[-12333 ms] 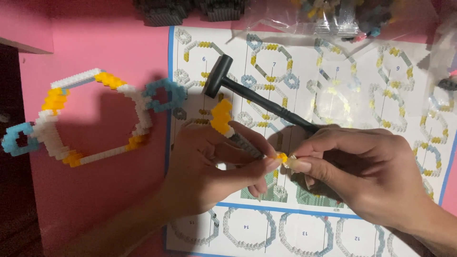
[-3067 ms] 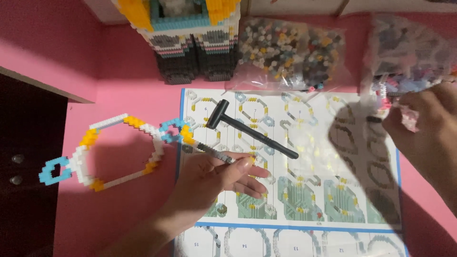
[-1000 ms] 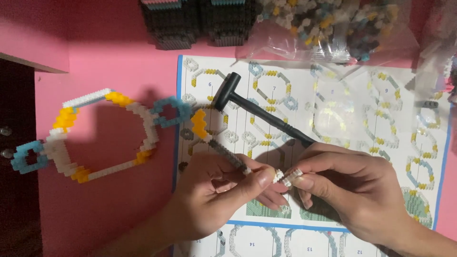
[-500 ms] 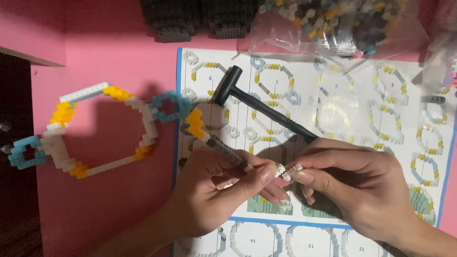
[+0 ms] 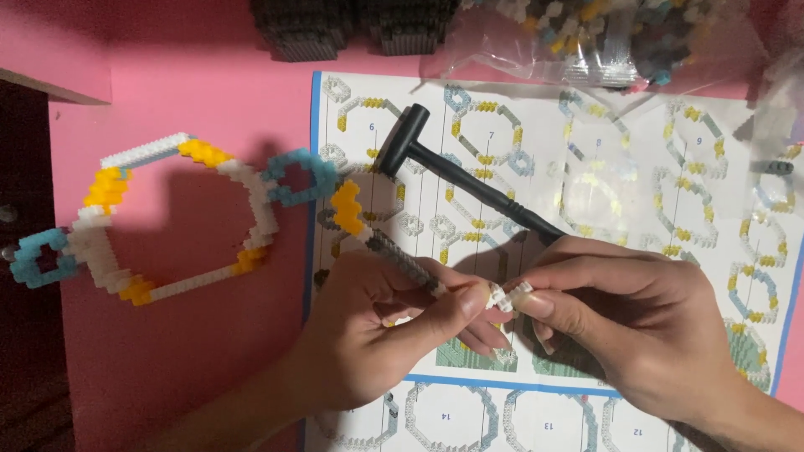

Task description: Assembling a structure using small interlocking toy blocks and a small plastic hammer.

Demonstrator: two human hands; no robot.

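Over the lower middle of the instruction sheet (image 5: 586, 167), which covers the right part of the pink bench (image 5: 193, 75), the left hand (image 5: 377, 335) is clenched around a thin strip of tiny building blocks (image 5: 377, 238), grey along its length with a yellow end pointing up toward the sheet's left edge. The right hand (image 5: 636, 335) pinches a small white block piece (image 5: 507, 295) between thumb and forefinger, held right against the near end of that strip, where the two hands' fingertips meet. A black hammer (image 5: 456, 172) lies slanted on the sheet just beyond the hands, its head toward the far left corner of the sheet. On the bare bench to the left lies a chain of block rings (image 5: 167, 218) in white, yellow and light blue. Clear bags of loose blocks (image 5: 603, 38) sit along the bench's far edge.
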